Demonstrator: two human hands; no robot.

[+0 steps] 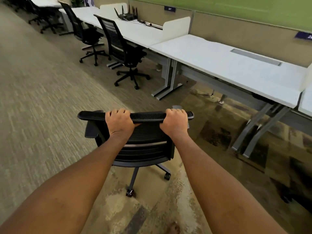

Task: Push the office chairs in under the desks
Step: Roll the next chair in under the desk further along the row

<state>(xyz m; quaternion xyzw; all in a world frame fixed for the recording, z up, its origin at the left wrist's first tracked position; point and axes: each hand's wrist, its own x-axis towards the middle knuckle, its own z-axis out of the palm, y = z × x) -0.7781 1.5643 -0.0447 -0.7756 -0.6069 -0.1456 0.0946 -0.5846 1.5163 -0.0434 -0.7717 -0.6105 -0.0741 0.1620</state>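
Office chair [143,146], black, mesh-backed: held from behind at the top rail [146,116] with both hands, not yet under any desk. Stood on casters [167,176] on the patterned carpet [42,98], well out from the front edge of the nearest desk [228,68], back turned to the camera. Gripped left of the rail's middle by the left hand [119,121], fingers [116,112] curled over the top and pressed together, thumb hooked under the near side. Gripped near the rail's right end by the right hand [174,123], fingers [175,111] likewise curled over and pressed together. Both forearms bare, stretched straight ahead. On the nearest desk, white-topped, only a grey cable slot [255,56] near the back edge; grey metal legs [168,85] beneath. Farther along the row, 2 more black chairs: second chair [121,48] drawn close to the front edge of the next desk [143,33], third chair [84,31] just beyond it at the following desk. At the back edge of that next desk, a black router [127,15] with upright antennas, cables beside it, and a white divider panel [175,27] at the right end. Behind the back edges, a tan partition [236,27] with a small blue plate [169,8] marked 247. More chairs at the far left end of the row, too blurred to tell apart.
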